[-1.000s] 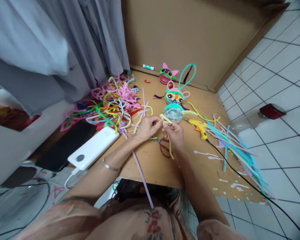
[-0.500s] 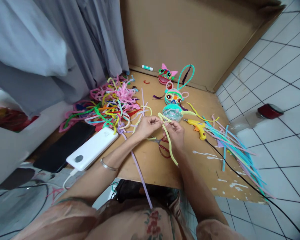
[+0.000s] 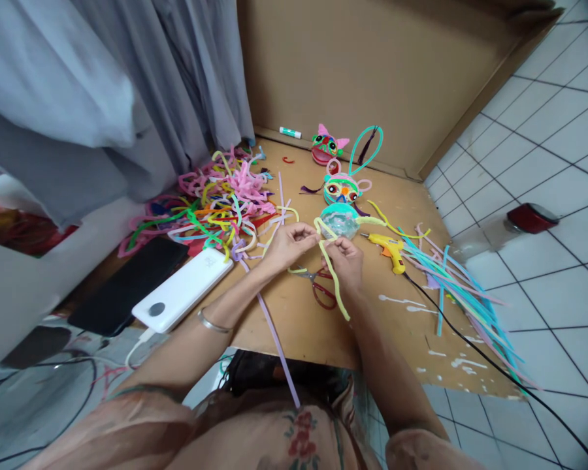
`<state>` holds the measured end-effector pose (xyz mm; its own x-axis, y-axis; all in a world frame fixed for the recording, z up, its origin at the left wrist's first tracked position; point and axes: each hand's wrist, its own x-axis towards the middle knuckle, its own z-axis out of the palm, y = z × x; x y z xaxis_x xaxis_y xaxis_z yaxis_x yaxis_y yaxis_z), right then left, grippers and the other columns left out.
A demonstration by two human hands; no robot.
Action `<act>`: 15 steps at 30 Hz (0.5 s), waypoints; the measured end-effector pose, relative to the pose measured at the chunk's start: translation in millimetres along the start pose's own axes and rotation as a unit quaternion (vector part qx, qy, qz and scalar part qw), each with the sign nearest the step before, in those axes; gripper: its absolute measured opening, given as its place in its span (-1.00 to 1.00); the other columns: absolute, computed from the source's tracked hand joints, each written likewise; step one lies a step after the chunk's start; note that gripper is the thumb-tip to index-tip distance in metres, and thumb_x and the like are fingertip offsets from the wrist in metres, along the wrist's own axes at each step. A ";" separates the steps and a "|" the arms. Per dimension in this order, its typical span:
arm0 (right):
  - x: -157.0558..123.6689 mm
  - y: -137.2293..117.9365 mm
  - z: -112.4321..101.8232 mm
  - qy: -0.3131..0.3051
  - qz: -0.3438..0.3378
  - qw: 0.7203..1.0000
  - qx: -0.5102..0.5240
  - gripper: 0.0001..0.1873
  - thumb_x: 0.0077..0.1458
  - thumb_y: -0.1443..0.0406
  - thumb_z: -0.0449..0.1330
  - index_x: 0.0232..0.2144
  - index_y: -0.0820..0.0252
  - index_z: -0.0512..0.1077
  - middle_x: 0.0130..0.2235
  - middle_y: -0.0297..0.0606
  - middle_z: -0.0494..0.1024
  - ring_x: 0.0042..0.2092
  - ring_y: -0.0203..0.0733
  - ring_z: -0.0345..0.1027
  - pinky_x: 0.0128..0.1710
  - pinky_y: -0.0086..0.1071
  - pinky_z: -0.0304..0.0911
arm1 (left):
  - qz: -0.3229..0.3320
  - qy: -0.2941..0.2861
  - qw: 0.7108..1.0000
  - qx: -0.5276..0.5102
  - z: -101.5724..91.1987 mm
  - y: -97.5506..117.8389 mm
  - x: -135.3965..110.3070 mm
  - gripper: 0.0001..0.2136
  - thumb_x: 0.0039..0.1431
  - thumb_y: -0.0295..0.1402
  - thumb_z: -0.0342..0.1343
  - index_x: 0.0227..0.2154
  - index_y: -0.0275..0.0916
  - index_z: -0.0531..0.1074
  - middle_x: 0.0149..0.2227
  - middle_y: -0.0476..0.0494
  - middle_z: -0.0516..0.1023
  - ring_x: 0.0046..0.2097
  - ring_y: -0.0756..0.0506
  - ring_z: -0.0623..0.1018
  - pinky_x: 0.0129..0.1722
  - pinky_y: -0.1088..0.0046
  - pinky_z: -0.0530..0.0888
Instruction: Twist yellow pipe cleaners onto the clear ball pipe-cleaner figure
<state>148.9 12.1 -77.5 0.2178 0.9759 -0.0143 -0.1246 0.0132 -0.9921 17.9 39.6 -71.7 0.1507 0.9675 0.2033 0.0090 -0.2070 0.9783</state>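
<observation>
My left hand [image 3: 289, 245] and my right hand [image 3: 345, 260] are both pinched on a yellow pipe cleaner [image 3: 334, 274] above the cardboard sheet [image 3: 333, 326]. Its upper end runs between my fingertips and its long tail hangs down over my right wrist. Just beyond my fingers sits a teal pipe-cleaner figure with a clear ball [image 3: 340, 220]. Red-handled scissors [image 3: 321, 287] lie on the cardboard under my hands.
A tangled pile of coloured pipe cleaners [image 3: 220, 202] lies left. Straight pipe cleaners [image 3: 455, 287] fan out right beside a yellow glue gun [image 3: 389, 248] with a black cord. Two finished figures [image 3: 340, 186] and a glue stick [image 3: 291, 132] stand farther back. A white power bank [image 3: 183, 290] and black phone [image 3: 127, 281] lie left.
The yellow pipe cleaner's tail has straightened and swung out over my right wrist. My hands have shifted slightly up toward the teal figure, still pinching the same piece.
</observation>
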 end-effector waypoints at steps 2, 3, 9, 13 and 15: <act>-1.4 -0.1 0.7 -0.019 0.008 0.999 0.033 -0.74 -0.18 0.22 0.28 -0.64 0.17 0.24 -0.71 -0.55 0.29 -0.69 -0.49 0.07 -0.69 -0.57 0.00 | 0.004 0.004 1.000 -0.007 0.9 -1.1 0.1 -0.71 -0.08 -0.13 0.23 -0.49 -0.30 0.44 -0.58 0.04 0.38 -0.54 0.08 0.30 -0.54 0.57 0.24; -1.7 -0.2 0.7 -0.028 0.017 0.998 0.047 -0.73 -0.20 0.22 0.28 -0.64 0.17 0.24 -0.71 -0.54 0.29 -0.69 -0.49 0.06 -0.69 -0.57 0.00 | 0.004 0.001 1.000 -0.003 1.0 -1.8 0.1 -0.70 -0.07 -0.12 0.23 -0.49 -0.30 0.44 -0.59 0.04 0.37 -0.54 0.08 0.31 -0.54 0.57 0.24; -2.6 -5.1 -1.1 -0.057 0.085 0.993 0.050 -0.73 -0.21 0.17 0.30 -0.62 0.19 0.31 -0.65 -0.44 0.42 -0.67 -0.46 0.16 -0.69 -0.56 0.05 | 0.020 -0.028 0.995 0.090 -2.9 -1.8 -0.8 -0.70 0.06 -0.15 0.10 -0.56 -0.32 0.40 -0.63 0.05 0.33 -0.55 0.09 0.24 -0.53 0.58 0.20; -2.0 -3.7 -2.6 -0.082 0.091 0.991 0.046 -0.75 -0.20 0.15 0.31 -0.53 0.20 0.39 -0.62 -0.43 0.45 -0.67 -0.44 0.22 -0.69 -0.56 0.09 | 0.039 -0.037 0.990 0.131 -5.5 3.4 -1.3 -0.75 0.06 -0.23 0.06 -0.57 -0.33 0.39 -0.60 0.03 0.37 -0.53 0.09 0.24 -0.49 0.58 0.22; -1.6 -2.0 -2.8 -0.088 0.087 0.991 0.040 -0.75 -0.20 0.16 0.31 -0.52 0.20 0.41 -0.63 -0.43 0.45 -0.67 -0.44 0.21 -0.69 -0.56 0.10 | 0.040 -0.034 0.989 0.137 -5.4 4.4 -1.3 -0.77 0.04 -0.26 0.06 -0.57 -0.32 0.39 -0.60 0.03 0.37 -0.52 0.08 0.25 -0.49 0.58 0.22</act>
<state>151.5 9.9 -75.8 0.0140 0.9877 -0.1557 -0.2242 -0.1487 -0.9631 12.4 38.2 -67.5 0.2282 0.9364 0.2667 0.2610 -0.3227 0.9098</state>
